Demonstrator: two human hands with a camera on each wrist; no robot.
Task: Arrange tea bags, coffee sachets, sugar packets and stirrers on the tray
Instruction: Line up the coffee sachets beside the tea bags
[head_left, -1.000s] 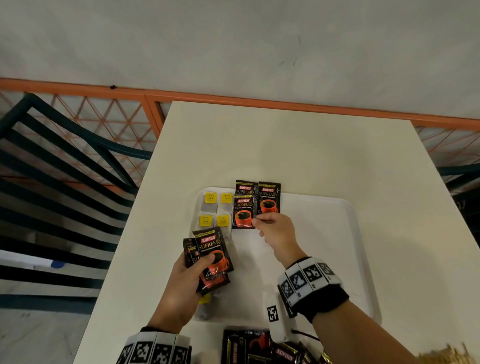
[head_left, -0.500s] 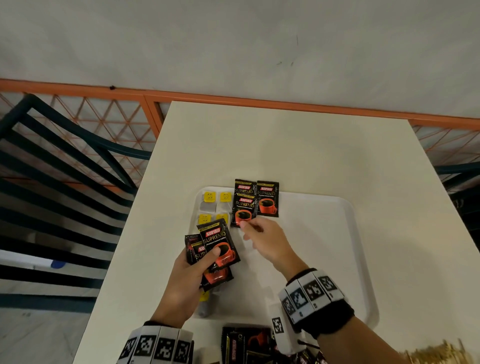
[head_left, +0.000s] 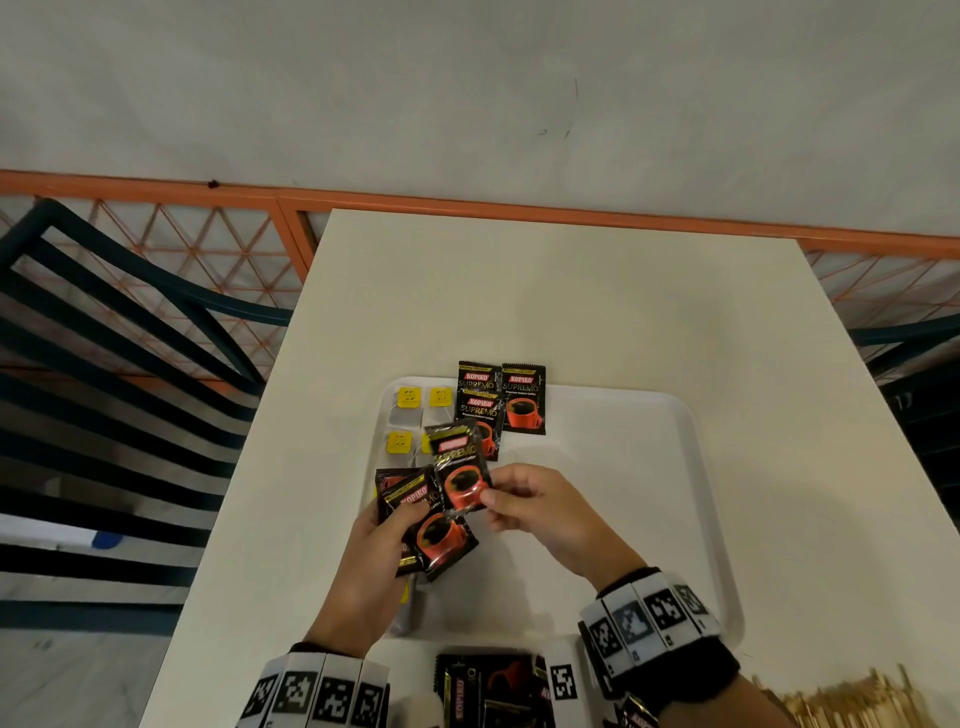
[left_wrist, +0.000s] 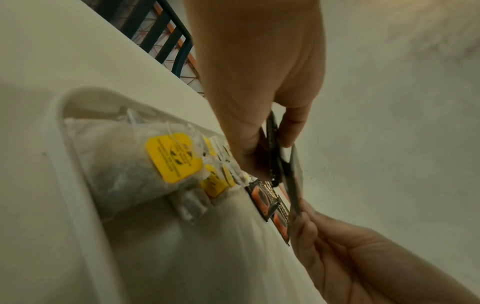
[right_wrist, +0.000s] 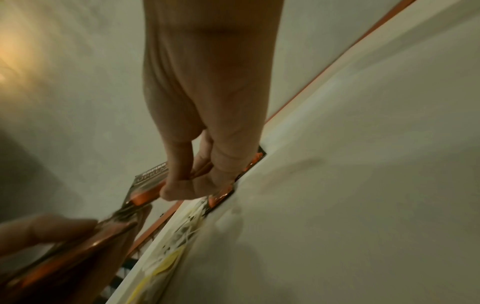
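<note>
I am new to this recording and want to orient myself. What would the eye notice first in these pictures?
First, the two hands meeting over the white tray: the right hand pinches one black coffee sachet out of the bunch gripped by the left hand. Behind them, placed sachets lie at the tray's far edge, beside yellow-tagged tea bags in its far left corner.

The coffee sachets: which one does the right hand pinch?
The top sachet, pinched by the right hand above the left hand's stack; the placed sachets lie flat on the tray.
</note>
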